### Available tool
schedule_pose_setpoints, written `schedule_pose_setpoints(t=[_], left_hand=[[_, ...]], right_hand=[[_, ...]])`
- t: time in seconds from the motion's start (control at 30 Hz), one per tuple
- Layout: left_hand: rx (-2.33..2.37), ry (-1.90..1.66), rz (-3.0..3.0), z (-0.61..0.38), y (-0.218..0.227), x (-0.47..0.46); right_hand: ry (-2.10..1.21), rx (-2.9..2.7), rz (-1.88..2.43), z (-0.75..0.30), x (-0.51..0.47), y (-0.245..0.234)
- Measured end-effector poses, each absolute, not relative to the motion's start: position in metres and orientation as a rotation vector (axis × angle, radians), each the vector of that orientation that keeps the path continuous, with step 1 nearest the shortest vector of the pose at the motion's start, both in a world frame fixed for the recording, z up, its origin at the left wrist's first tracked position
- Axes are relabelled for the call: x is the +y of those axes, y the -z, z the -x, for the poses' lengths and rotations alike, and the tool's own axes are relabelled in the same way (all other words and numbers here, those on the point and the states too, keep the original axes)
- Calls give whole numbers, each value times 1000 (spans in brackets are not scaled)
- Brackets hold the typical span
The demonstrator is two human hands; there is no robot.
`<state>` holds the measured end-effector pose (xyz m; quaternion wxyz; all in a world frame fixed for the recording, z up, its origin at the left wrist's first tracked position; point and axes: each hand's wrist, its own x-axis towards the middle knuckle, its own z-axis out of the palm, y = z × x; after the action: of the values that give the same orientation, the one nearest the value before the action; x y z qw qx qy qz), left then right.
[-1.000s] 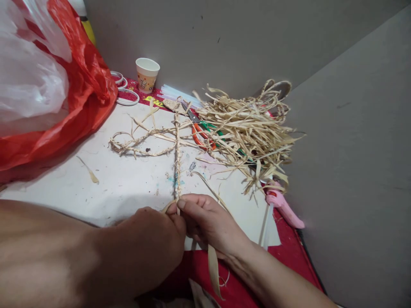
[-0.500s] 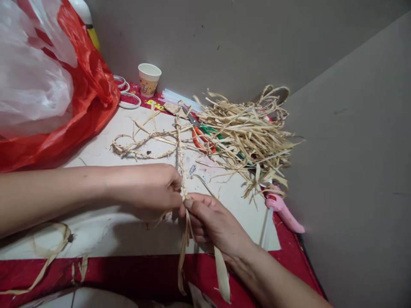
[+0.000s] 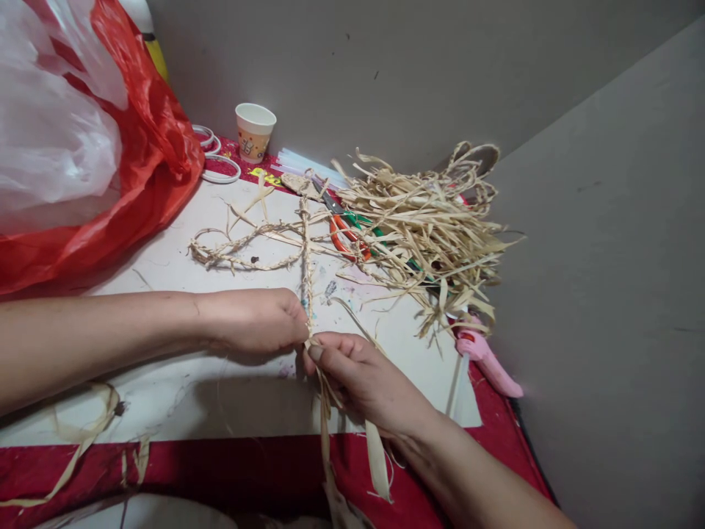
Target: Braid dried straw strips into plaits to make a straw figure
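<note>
A thin braid of dried straw-like strips point(image 3: 307, 261) runs down the white board, and its far part loops off to the left. My left hand point(image 3: 269, 321) is closed on the braid from the left side, its fingertips partly hidden. Just below, my right hand point(image 3: 352, 367) pinches the braid's near end between thumb and fingers. Loose flat strips point(image 3: 377, 459) hang from under my right hand past the board's front edge. The two hands touch or nearly touch at the braid.
A heap of dried strips point(image 3: 418, 220) lies at the right, partly over orange-handled scissors point(image 3: 348, 241). A pink glue gun point(image 3: 487, 364) rests at the right edge. A paper cup point(image 3: 255, 134), white rings point(image 3: 221, 170) and a red plastic bag point(image 3: 159, 176) stand behind and left. Grey walls border the table.
My left hand has shifted slightly and closed nearer the braid. The long hanging strips have swung right and the braid's near end has moved a little left. My right hand keeps its pinch.
</note>
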<state>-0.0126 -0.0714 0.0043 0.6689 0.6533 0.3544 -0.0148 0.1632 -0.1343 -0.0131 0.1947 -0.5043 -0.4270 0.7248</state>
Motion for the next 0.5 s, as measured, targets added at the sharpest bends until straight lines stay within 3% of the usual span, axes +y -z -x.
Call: schedule_pose_setpoints(t=[0.5], left_hand=[[741, 78, -1233, 11, -3, -67]], right_hand=[[-1619, -1749, 1469, -164, -137, 8]])
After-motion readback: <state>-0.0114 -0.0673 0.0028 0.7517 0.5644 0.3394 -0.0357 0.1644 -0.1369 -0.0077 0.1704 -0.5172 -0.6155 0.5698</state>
